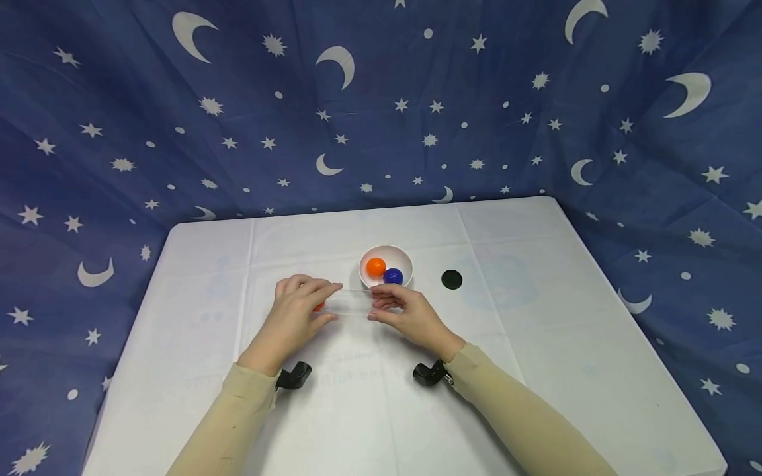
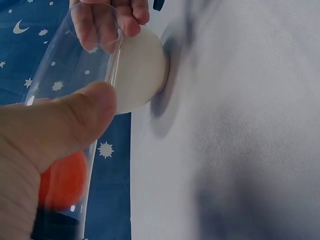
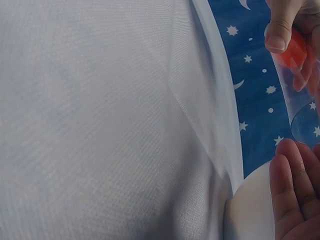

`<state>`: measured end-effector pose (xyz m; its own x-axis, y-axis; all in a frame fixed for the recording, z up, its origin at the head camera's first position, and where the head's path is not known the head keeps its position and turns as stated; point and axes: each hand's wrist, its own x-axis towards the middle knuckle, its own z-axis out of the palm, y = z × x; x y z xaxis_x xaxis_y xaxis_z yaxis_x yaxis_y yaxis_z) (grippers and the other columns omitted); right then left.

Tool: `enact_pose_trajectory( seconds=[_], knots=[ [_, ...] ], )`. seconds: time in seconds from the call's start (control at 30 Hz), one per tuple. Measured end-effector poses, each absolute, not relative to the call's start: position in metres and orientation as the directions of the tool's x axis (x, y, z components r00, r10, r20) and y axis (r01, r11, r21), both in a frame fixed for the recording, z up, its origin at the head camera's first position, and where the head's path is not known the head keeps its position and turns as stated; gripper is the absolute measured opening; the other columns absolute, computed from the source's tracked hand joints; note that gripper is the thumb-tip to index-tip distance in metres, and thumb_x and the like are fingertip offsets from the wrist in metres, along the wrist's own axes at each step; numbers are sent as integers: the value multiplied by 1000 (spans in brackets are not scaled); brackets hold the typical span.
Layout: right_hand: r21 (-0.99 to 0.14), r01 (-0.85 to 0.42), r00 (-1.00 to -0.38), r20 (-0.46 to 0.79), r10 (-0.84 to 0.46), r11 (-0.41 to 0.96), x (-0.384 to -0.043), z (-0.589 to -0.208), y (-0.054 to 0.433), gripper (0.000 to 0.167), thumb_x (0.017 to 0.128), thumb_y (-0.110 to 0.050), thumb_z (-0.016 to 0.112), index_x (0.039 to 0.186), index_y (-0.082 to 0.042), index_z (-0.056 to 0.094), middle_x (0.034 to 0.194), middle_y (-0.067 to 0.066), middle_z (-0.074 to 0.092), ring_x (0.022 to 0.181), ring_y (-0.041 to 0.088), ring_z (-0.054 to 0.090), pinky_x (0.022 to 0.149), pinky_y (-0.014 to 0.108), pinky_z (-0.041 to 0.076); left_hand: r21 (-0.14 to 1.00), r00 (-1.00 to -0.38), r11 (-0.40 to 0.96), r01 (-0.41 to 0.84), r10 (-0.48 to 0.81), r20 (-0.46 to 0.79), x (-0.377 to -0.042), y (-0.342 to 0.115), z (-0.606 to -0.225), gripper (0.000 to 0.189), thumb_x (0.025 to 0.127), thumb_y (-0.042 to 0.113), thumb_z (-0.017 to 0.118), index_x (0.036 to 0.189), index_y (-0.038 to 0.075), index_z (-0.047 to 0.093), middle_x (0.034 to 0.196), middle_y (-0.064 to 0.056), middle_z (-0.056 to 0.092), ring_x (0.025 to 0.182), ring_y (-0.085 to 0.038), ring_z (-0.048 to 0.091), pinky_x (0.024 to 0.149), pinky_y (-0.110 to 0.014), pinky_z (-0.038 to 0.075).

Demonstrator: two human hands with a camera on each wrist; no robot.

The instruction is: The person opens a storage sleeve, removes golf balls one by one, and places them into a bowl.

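Note:
My left hand (image 1: 292, 324) grips a clear plastic tube (image 1: 351, 302) lying sideways above the table, its thumb along the near side. Inside the tube, toward the left end, sits an orange ball (image 2: 65, 180). A dark cap (image 2: 56, 226) shows at that end in the left wrist view. At the tube's open right end, my right hand (image 1: 413, 317) has its fingers loosely extended and holds nothing; whether they touch the rim I cannot tell. Just behind stands a white bowl (image 1: 395, 255) with another orange ball (image 1: 376, 267) and a blue ball (image 1: 393, 276).
A black round disc (image 1: 452, 279) lies flat to the right of the bowl. The white cloth-covered table (image 1: 565, 370) reaches back to a blue curtain (image 1: 381, 79) with moons and stars. Black wrist cameras (image 1: 294, 375) sit under both wrists.

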<state>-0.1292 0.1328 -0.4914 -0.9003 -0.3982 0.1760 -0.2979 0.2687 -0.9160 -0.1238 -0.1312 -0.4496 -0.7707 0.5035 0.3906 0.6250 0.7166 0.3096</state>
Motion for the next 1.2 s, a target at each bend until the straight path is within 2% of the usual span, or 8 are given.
enact_pose_trajectory(
  seconds=[0.13,0.37,0.57,0.77,1.03,1.2],
  knots=[
    [-915,-290,-905,166,-392,281,-130,-492,131,56,81,-31,79,126,-4,61,102,0,68,91,10,65,83,28,52,294,-769,724,624,500,398,-124,-131,-449,54,76,27,84,125,18,65,117,-2,63,108,-27,47,96,-49,27],
    [-923,-273,-904,151,-399,271,-130,-493,130,56,81,-30,79,127,-3,60,108,8,67,92,11,65,84,28,52,312,-770,719,621,485,414,-124,-132,-452,54,74,24,85,124,17,66,116,-3,64,107,-27,48,95,-48,28],
    [-915,-266,-910,136,-391,302,-128,-491,130,52,80,-32,79,127,-15,61,107,-6,67,91,10,66,84,27,52,312,-772,720,620,490,405,-124,-133,-453,55,75,24,85,126,19,65,117,-2,63,107,-26,47,96,-48,28],
    [-909,-251,-920,117,-373,333,-128,-491,129,51,80,-32,80,126,-20,61,111,-8,65,90,8,65,83,27,52,327,-777,718,615,483,404,-124,-134,-452,55,75,25,84,126,18,65,117,-3,64,108,-27,48,97,-49,27],
    [-873,-309,-916,165,-367,377,-131,-486,133,49,81,-31,79,125,-17,62,108,-10,66,90,6,65,84,26,51,368,-795,714,596,457,399,-123,-138,-452,55,75,25,84,126,16,65,117,-3,64,107,-27,48,97,-48,26],
    [-860,-331,-919,202,-338,388,-136,-480,139,47,82,-27,79,124,-14,63,107,-7,66,90,7,64,85,34,52,383,-803,715,585,447,394,-122,-143,-455,56,75,24,84,126,16,65,116,-4,64,106,-26,48,97,-48,25]
  ],
)
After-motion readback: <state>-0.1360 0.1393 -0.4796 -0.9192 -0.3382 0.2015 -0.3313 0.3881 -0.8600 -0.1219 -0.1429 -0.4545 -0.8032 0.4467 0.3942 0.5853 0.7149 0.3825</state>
